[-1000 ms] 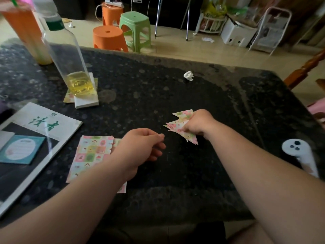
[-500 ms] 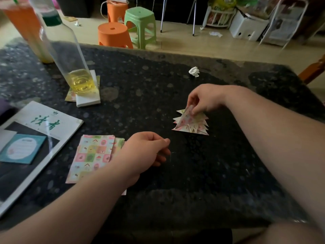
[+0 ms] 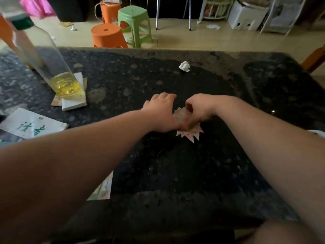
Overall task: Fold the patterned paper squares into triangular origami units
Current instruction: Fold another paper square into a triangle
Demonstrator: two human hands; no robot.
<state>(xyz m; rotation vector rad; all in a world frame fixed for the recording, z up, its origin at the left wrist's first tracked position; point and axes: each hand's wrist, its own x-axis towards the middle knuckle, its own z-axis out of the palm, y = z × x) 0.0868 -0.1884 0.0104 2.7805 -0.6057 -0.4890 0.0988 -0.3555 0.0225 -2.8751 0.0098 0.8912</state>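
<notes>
On the counter (image 3: 175,173), left hand (image 3: 161,113) and right hand (image 3: 198,110) meet over the pile of triangular units (image 3: 190,133). The right grip pinches it with curled fingers; the left's I cannot tell. Looks like finished units being stacked; next calls for a fresh paper square (image 3: 103,189).

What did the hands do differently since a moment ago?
The left hand moved right, away from the stack of flat patterned paper squares, to the pile of folded patterned paper triangles, meeting the right hand, which still holds that pile. The clear bottle and crumpled white paper ball stayed put.
</notes>
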